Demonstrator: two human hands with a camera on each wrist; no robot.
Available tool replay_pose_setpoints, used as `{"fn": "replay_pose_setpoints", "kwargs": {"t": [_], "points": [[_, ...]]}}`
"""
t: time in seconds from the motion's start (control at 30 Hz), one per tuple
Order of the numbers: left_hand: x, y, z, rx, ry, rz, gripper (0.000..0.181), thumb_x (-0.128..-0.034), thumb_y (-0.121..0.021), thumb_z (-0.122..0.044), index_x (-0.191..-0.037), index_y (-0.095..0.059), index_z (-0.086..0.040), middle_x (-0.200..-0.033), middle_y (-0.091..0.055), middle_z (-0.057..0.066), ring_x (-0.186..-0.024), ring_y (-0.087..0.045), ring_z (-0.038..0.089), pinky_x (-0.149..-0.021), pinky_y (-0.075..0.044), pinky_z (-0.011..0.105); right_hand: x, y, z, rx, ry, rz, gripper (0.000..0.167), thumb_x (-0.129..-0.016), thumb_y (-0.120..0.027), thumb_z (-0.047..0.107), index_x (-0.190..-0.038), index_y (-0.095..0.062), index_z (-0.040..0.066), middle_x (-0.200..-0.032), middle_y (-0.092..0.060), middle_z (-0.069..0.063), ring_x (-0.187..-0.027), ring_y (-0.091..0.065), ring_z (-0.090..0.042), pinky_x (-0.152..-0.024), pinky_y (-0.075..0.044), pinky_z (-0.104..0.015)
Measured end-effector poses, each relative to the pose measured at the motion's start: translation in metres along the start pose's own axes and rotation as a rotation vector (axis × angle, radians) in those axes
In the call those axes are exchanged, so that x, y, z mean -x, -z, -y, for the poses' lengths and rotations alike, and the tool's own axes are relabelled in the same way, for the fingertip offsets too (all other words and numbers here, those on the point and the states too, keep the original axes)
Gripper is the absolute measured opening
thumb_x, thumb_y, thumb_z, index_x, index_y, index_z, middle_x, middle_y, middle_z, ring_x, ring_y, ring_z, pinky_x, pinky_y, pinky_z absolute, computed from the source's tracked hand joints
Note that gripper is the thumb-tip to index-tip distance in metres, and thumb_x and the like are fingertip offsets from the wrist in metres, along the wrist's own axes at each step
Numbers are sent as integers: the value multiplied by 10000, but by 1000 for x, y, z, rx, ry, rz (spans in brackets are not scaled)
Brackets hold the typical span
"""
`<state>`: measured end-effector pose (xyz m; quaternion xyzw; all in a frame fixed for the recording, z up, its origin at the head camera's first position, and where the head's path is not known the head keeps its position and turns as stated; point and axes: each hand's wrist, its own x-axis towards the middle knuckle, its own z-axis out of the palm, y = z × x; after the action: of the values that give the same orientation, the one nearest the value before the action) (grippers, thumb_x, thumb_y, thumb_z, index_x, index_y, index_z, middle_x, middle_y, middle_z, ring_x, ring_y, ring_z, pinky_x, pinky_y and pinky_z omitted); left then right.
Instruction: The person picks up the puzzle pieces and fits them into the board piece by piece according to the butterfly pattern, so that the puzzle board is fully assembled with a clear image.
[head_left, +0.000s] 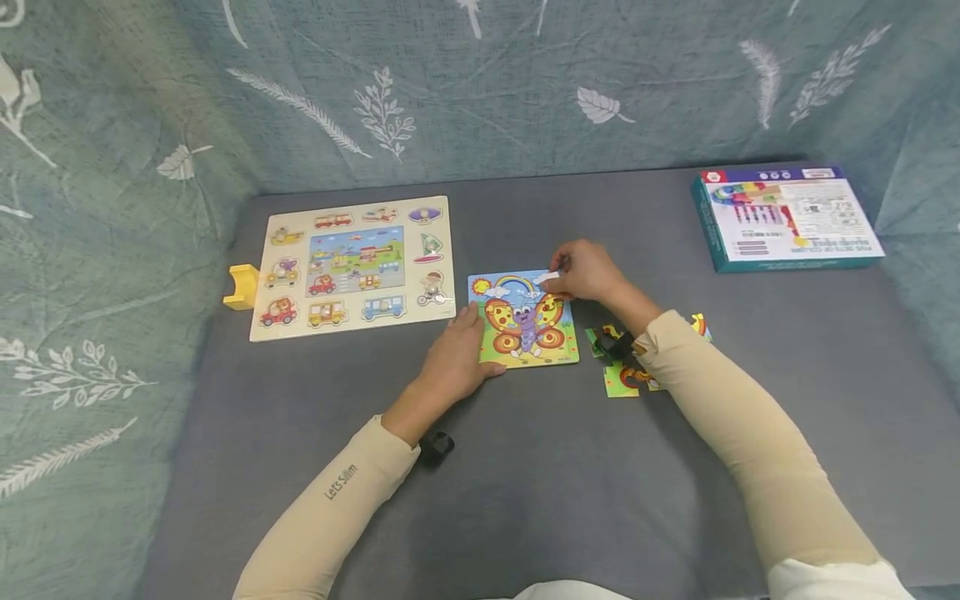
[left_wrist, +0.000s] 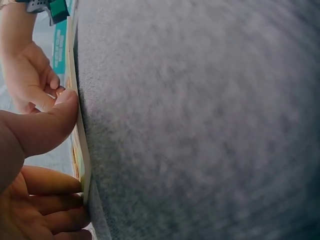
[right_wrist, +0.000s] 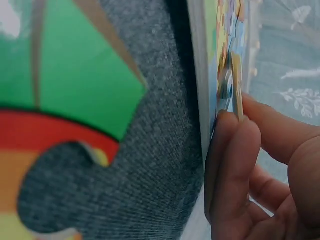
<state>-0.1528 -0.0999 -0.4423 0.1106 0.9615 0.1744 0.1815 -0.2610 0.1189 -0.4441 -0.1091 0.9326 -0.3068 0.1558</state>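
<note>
Mid-frame, the right hand (head_left: 588, 271) pinches a tilted puzzle piece (right_wrist: 237, 90) — pressed askew, it could jam — while the left hand (head_left: 456, 352), uncurled, braces the butterfly board (head_left: 566, 357).

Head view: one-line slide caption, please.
The right hand pinches a piece at the butterfly puzzle; the left hand touches its edge, loose pieces lying alongside.

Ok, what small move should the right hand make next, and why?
Probably lower the pinched piece flat onto the butterfly board: the right hand holds it tilted at the board's upper right corner, while the left hand rests against the left edge.
</note>
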Motion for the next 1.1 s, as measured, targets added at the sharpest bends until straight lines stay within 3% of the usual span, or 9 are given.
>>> {"fn": "replay_pose_setpoints", "kwargs": {"t": [0.33,0.73,0.87,0.93,1.1], "points": [[-2,0,-4,4,-3,-8,860,-808,-768,-340,-1444,-353,63,-1580,-218,189,-1468,-213,313,-1177,-263,434,2,2,0,145,-44,-34,285,-807,-754,311,-865,-620,67,-605,-575,-20,-591,-533,-204,-601,-395,-311],[-1,-6,-3,6,1,-8,834,-815,-764,-324,-1436,-368,66,-1582,-218,185,-1471,-205,310,-1182,-254,432,1,0,-8,120,-50,-19,336,-798,-763,361,-869,-585,86,-635,-585,-16,-617,-557,-211,-630,-393,-320],[0,-8,-4,8,-3,3,840,-817,-761,-332,-1441,-360,63,-1580,-220,189,-1470,-207,312,-1183,-250,432,12,8,-14,29,18,43,310,-858,-714,343,-948,-589,74,-615,-602,-29,-547,-580,-176,-575,-446,-309],[-1,-8,-4,3,-8,4,838,-818,-760,-338,-1439,-364,63,-1577,-229,192,-1467,-216,317,-1182,-251,435,24,17,-17,35,75,77,298,-867,-712,311,-991,-607,62,-665,-617,-45,-575,-580,-180,-586,-464,-320],[-1,-5,-1,-30,-8,-18,849,-812,-761,-359,-1435,-371,66,-1569,-247,197,-1456,-240,332,-1162,-286,464,60,31,-28,231,153,230,371,-810,-774,265,-1073,-634,43,-813,-615,-59,-700,-540,-188,-685,-461,-366]]}}
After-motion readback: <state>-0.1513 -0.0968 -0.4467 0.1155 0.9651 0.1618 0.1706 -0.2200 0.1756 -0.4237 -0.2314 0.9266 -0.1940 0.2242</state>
